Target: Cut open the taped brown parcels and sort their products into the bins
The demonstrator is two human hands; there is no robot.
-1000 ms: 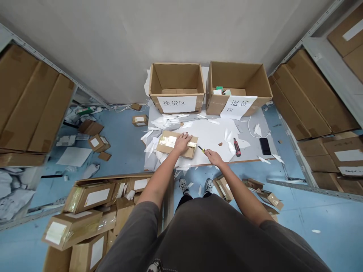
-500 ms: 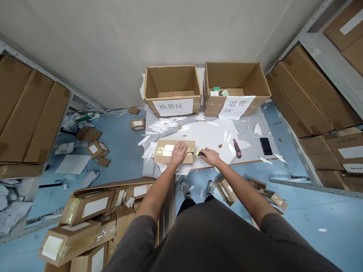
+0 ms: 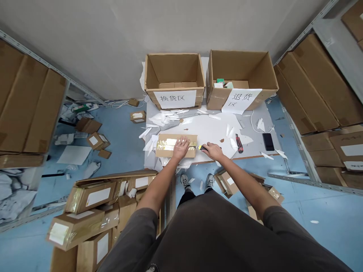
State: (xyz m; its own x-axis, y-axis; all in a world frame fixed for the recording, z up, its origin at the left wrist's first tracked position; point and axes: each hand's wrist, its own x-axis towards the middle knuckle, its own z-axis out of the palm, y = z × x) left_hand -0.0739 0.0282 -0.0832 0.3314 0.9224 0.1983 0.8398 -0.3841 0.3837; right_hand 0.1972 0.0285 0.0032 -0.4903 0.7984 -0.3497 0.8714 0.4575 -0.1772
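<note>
A taped cardboard box (image 3: 163, 151) with a white label lies near the front edge of the table (image 3: 207, 124). My left hand (image 3: 180, 147) rests flat on its top, fingers stretched out. In my right hand (image 3: 212, 151) is a yellow and black utility knife (image 3: 202, 147), its blade pointing left at the taped seam by the box's right end. Whether the blade is in the tape I cannot tell. A red and black utility knife (image 3: 239, 143) lies on the table to the right of my right hand.
Two open cartons with paper signs, one left (image 3: 174, 81) and one right (image 3: 241, 79), stand at the back. Paper scraps (image 3: 164, 118) and a phone (image 3: 268, 141) lie on the table. A large carton of parcels (image 3: 96, 198) stands front left; shelves (image 3: 309, 90) flank both sides.
The view has shifted slightly. My left hand stays on the box, and the knife in my right hand remains at the box's right end.
</note>
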